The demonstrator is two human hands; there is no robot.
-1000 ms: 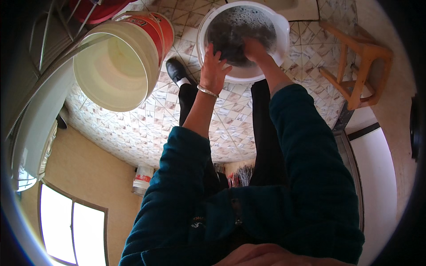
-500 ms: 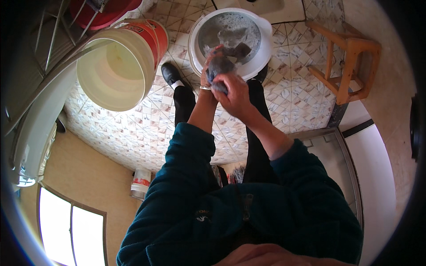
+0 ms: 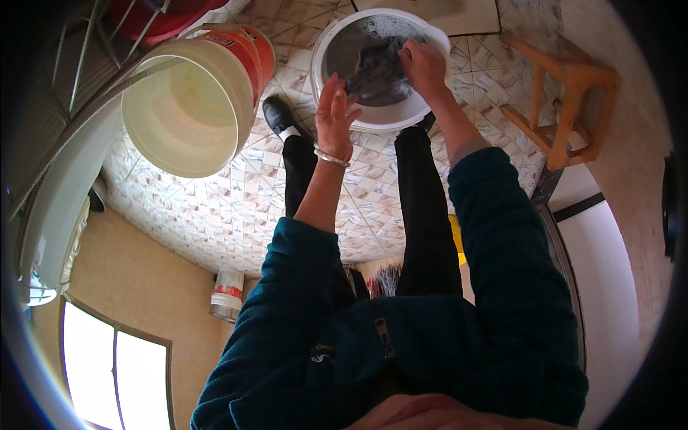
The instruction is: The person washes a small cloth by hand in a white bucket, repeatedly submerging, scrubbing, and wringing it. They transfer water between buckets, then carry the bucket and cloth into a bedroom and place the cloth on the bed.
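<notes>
1. At far left, a large tub (image 3: pixel 179 132) with a pale inside and a red outer band stands apart from the basin; a dark shoe (image 3: pixel 278 116) is on the tiled floor (image 3: pixel 236 215) between them.
2. The left hand (image 3: pixel 334 118), with a bracelet (image 3: pixel 331 157) at the wrist, is over the basin's near left rim. Its grip is loose, fingers spread and closed on nothing; whether the fingertips brush the cloth, I cannot tell. Curling them under the loose left end would share the wet weight.
3. The white basin (image 3: pixel 387 121) holds greyish water (image 3: pixel 346 51) with suds. Working well inside the rim should keep drips off the floor.
4. The dark cloth (image 3: pixel 378 68) lies bunched in the basin, towards its right side. Gathering it into a compact bundle looks wise before any firm squeeze.
5. The right hand (image 3: pixel 424 70) reaches over the right rim; its grip looks closed, fingers bent on the cloth's far right end. A fuller handful would slip less.
6. At far right is a wooden stool (image 3: pixel 568 100), clear of the right arm.
</notes>
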